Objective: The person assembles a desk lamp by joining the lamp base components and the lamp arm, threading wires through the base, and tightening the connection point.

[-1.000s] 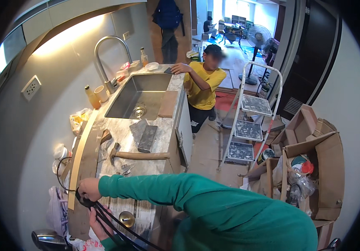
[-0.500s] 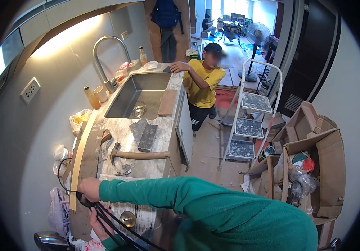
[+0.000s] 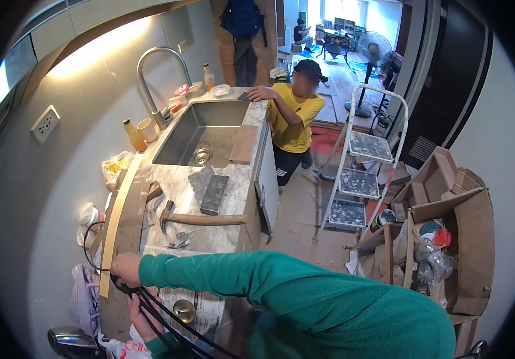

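Observation:
My right hand (image 3: 127, 269), its green sleeve reaching across from the right, is closed on a black cable (image 3: 167, 325) at the counter's left side. Just below it, my left hand (image 3: 142, 320) is closed around the same cable's gathered strands, which trail off toward the lower right. A thin loop of the cable bulges out to the left over a long pale wooden strip (image 3: 118, 224). The strip lies on a wider grey-brown board (image 3: 133, 209). Beside my hands, a round brass-coloured disc (image 3: 184, 311) rests on newspaper (image 3: 200, 281).
A hammer (image 3: 206, 219) and a dark block (image 3: 214, 194) lie on the counter before the sink (image 3: 176, 134). A co-worker in a yellow shirt (image 3: 296, 116) rests a hand on the counter's far corner. To the right stand a stepladder (image 3: 356, 182) and an open cardboard box (image 3: 472, 245).
The view has shifted slightly. Both my hands keep their hold on the cable at nearly the same place. The co-worker's head has turned a little.

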### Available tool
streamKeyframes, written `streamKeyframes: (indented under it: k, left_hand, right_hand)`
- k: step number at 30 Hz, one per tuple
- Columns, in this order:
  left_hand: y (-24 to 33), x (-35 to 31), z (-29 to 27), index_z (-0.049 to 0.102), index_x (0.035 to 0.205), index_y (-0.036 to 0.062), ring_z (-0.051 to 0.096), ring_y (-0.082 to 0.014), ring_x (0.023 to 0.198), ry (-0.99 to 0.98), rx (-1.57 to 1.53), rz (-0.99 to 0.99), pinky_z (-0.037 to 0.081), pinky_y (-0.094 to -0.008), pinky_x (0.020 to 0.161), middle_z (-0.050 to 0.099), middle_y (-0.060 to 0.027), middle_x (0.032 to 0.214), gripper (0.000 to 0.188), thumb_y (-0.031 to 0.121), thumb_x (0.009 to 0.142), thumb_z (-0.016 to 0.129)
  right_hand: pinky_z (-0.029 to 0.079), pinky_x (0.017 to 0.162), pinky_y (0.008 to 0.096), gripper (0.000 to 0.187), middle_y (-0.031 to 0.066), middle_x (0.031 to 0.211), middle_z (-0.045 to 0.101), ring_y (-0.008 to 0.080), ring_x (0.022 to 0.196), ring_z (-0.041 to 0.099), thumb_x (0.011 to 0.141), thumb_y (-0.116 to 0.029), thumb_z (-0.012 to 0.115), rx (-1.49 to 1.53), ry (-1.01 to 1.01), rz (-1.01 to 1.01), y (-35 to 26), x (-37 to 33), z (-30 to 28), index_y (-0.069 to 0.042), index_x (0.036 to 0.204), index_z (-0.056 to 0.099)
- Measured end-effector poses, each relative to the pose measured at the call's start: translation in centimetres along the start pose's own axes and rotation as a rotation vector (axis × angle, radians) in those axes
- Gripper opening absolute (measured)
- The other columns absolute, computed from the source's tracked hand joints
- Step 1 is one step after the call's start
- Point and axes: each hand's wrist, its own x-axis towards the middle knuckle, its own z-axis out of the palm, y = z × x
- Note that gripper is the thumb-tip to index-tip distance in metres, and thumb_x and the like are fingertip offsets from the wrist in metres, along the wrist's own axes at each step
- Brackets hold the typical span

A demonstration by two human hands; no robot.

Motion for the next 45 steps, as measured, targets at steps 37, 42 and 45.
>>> streamKeyframes:
  k: [37,42,45]
  left_hand:
    - [1.6,0.7,-1.7,0.05,0.111,0.005,0.061,-0.019,0.082,0.033,0.007,0.027,0.05,-0.0296,0.07,0.063,-0.0104,0.094,0.025,0.025,0.095,0.051]
    - [1.9,0.4,-2.3,0.047,0.116,0.0073,0.06,-0.0192,0.082,-0.001,0.006,0.022,0.049,-0.0309,0.07,0.062,-0.0098,0.094,0.025,0.022,0.096,0.049]
    - [1.7,0.4,-1.6,0.047,0.117,0.0068,0.06,-0.0193,0.083,0.016,0.012,0.029,0.05,-0.0315,0.07,0.062,-0.01,0.095,0.026,0.022,0.096,0.048]
  right_hand:
    - [0.053,0.068,0.0418,0.015,0.02,0.073,0.065,0.0379,0.074,0.065,0.063,-0.011,0.07,-0.046,0.051,-0.235,-0.1,4.1,3.5,-0.001,0.074,0.068]
    - [0.052,0.068,0.042,0.013,0.0203,0.072,0.064,0.0374,0.074,0.065,0.061,-0.01,0.069,0.001,0.019,-0.028,-1.3,2.9,2.2,-0.002,0.071,0.068]
    - [0.052,0.068,0.0423,0.014,0.0208,0.071,0.063,0.0373,0.074,0.065,0.06,-0.011,0.069,-0.081,0.073,-0.11,-0.8,3.3,3.0,-0.001,0.071,0.068]
